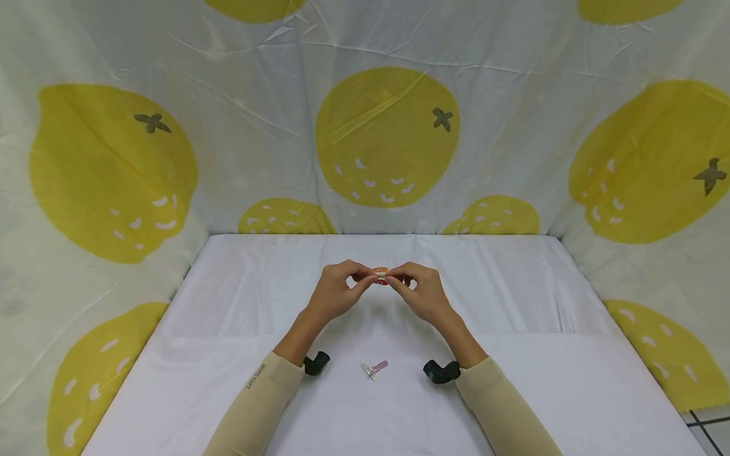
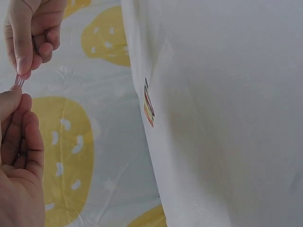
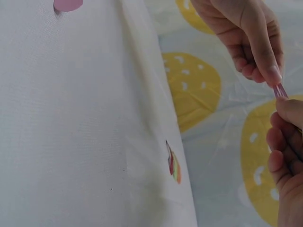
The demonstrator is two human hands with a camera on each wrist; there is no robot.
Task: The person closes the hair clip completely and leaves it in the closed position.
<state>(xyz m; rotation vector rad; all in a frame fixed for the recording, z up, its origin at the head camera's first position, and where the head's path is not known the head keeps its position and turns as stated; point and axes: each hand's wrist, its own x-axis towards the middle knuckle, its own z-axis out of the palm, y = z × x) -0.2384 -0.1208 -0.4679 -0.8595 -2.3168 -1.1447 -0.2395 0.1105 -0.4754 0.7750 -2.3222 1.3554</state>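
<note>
A small pale pink slotted strip, like a snap hair clip (image 2: 19, 81), is stretched between both hands above the far part of the table. My left hand (image 1: 338, 290) pinches one end of it between thumb and forefinger. The other end is pinched the same way by my right hand (image 1: 423, 292). In the right wrist view most of the hair clip (image 3: 280, 91) is covered by fingertips. Beyond the hands lie several hair clips (image 3: 173, 163) in red, orange, green and dark colours, bunched closely together on the cloth; the fingers partly overlap them in the head view.
Nearer the body, between the forearms, a few pink and white clips (image 1: 374, 368) lie crossed on the white-covered table (image 1: 256, 405). A lemon-print curtain (image 1: 388, 136) hangs behind the table and along both sides. Each wrist wears a black camera (image 1: 441, 372).
</note>
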